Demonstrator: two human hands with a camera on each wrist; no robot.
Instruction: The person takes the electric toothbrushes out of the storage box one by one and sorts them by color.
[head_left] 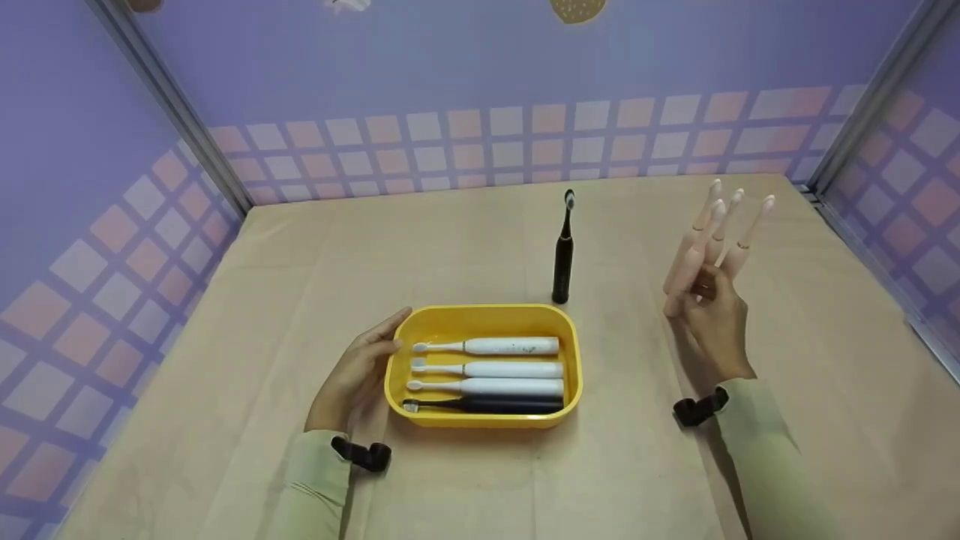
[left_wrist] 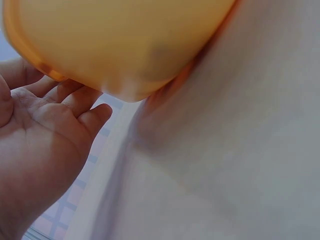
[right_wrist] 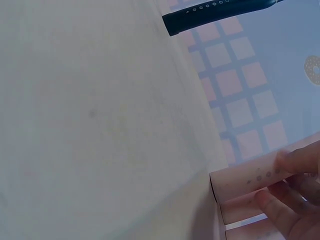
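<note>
My left hand (head_left: 351, 379) holds the left end of a yellow plastic bin (head_left: 484, 318), thumb at the rim and fingers along the outside wall. Inside lie three white electric toothbrushes (head_left: 511, 370) and a dark one (head_left: 510, 405), side by side with heads to the left. On the right, my right hand (head_left: 718, 324) grips the handle of a pale pink electric toothbrush (head_left: 691, 266). That brush is upright in a tight cluster of several pink toothbrushes (head_left: 736, 259). The right wrist view shows my thumb on a pink handle (right_wrist: 245, 180) with small round marks.
A black electric toothbrush (head_left: 562, 270) stands upright behind the bin's right end. Pale cloth (head_left: 465, 487) covers the table. Purple tiled-pattern walls (head_left: 510, 60) with metal corner posts (head_left: 169, 97) enclose the back and sides.
</note>
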